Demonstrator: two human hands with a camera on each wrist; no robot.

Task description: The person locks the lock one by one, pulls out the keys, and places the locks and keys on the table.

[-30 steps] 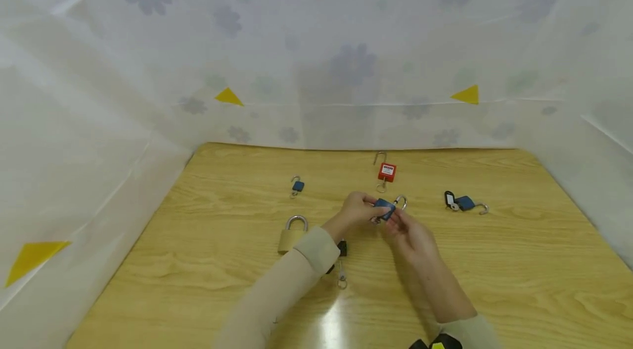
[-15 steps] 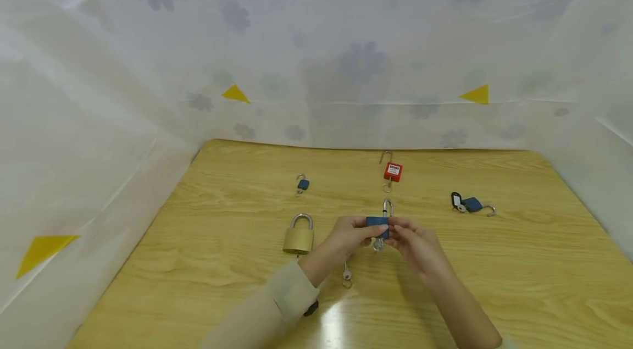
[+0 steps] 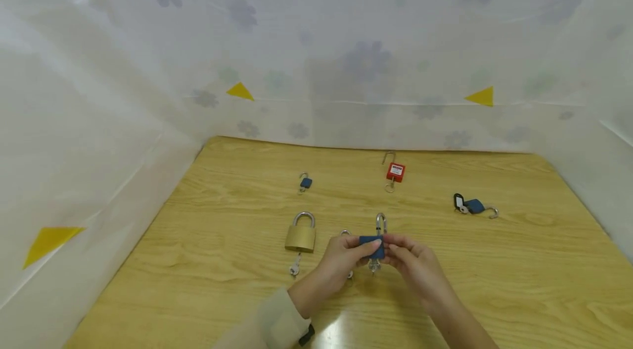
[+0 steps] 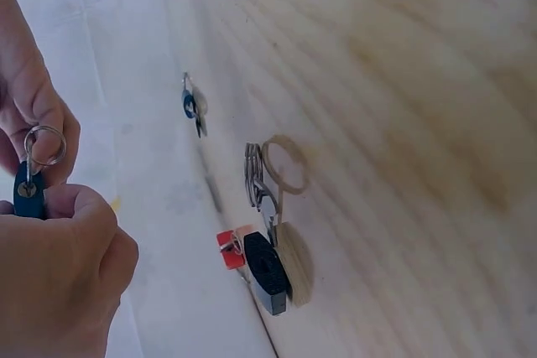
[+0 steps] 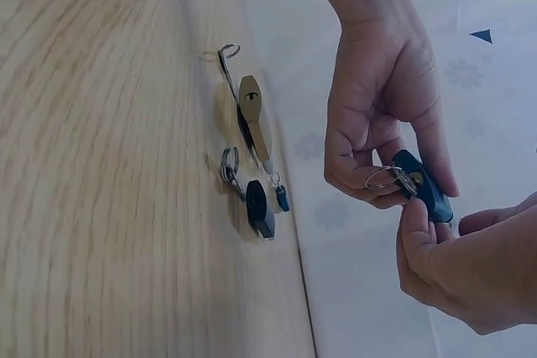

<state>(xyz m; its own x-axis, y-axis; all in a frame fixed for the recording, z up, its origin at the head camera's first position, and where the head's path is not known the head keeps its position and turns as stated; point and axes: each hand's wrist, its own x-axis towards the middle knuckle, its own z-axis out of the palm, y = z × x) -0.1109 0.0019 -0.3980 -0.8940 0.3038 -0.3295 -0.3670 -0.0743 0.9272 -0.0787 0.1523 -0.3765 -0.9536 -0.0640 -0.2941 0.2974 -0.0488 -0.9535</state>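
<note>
Blue padlock [image 3: 378,253] btwn L fingers [image 3: 364,250] & R fingers [image 3: 401,240].

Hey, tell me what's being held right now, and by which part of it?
A blue padlock, held by its body: the left hand pinches the left side, and the right hand has its fingertips at the right edge.

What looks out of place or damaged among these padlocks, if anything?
Nothing looks spilled or broken, including the held blue padlock. Mildly odd: the far-right blue padlock lies sideways, its shackle pointing right, while the red padlock, brass padlock and small blue padlock have theirs pointing roughly forward.
</note>
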